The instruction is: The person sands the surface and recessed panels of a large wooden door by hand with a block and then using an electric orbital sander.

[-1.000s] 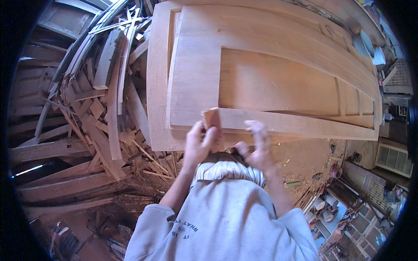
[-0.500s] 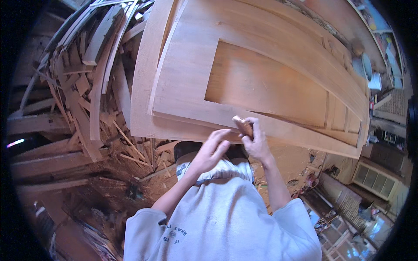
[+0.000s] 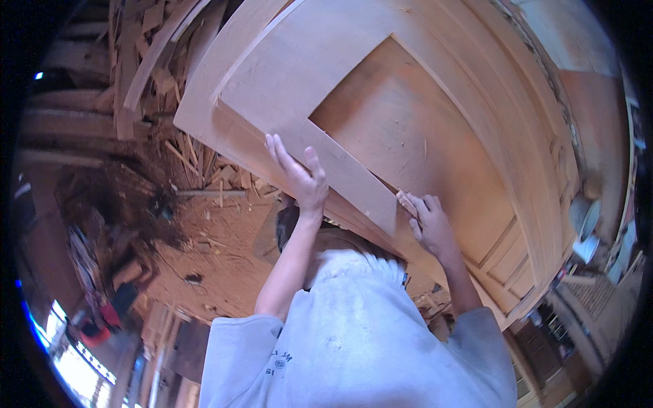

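Note:
A large wooden door panel (image 3: 360, 177) with a sunken rectangular field (image 3: 435, 129) lies in front of me, on top of another wooden board (image 3: 204, 112). My right hand (image 3: 432, 224) is closed on a small brown block (image 3: 406, 202), mostly hidden by the fingers. It rests at the inner edge of the near frame strip, beside the sunken field. My left hand (image 3: 304, 180) is open, its fingers stretched out over the near edge of the panel. Whether its palm touches the wood I cannot tell.
Scrap wood strips (image 3: 153, 61) are heaped at the far left. Sawdust and offcuts cover the floor (image 3: 218, 238). A pale bucket (image 3: 585, 217) stands beyond the panel's right end. Long planks (image 3: 160, 347) lean at the lower left.
My view has turned, so the panel appears slanted. My right hand has brought the block down to the frame strip. The left hand has parted from the right, its fingers now raised.

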Action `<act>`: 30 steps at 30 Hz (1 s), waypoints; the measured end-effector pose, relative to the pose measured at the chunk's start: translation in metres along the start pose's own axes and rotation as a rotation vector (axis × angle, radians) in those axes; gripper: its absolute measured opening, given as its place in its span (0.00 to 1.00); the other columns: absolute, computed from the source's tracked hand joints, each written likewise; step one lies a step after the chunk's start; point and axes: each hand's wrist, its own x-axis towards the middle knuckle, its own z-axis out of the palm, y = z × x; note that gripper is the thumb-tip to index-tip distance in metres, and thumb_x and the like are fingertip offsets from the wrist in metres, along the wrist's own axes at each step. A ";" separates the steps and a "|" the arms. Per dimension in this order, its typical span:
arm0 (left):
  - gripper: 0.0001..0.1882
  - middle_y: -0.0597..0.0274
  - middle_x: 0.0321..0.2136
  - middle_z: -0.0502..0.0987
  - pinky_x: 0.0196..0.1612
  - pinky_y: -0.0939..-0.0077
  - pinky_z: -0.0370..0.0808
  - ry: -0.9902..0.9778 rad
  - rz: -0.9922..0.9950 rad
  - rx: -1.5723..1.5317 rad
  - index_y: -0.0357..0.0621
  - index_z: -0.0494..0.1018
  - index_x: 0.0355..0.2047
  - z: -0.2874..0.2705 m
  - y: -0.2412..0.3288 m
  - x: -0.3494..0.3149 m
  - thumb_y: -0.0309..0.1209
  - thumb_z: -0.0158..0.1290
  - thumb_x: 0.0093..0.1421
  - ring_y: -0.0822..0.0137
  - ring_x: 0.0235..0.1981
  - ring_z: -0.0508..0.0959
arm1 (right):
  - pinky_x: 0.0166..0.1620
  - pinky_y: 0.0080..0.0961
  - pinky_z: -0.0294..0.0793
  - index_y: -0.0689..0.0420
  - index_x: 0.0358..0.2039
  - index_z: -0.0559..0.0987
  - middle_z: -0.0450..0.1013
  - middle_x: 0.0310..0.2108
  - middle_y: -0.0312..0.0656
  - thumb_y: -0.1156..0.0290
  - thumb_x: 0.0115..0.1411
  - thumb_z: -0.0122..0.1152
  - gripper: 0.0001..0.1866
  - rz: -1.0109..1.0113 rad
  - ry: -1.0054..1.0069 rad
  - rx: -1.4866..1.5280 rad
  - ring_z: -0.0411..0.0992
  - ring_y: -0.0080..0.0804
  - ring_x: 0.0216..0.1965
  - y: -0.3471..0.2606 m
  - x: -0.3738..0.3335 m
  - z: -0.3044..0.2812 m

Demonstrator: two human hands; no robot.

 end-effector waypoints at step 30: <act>0.27 0.34 0.70 0.55 0.73 0.53 0.51 0.128 -0.004 0.088 0.22 0.57 0.66 0.027 0.004 -0.008 0.30 0.38 0.72 0.41 0.72 0.54 | 0.50 0.42 0.73 0.66 0.49 0.75 0.69 0.40 0.55 0.72 0.62 0.57 0.16 -0.332 0.129 -0.136 0.69 0.50 0.44 -0.051 0.122 0.024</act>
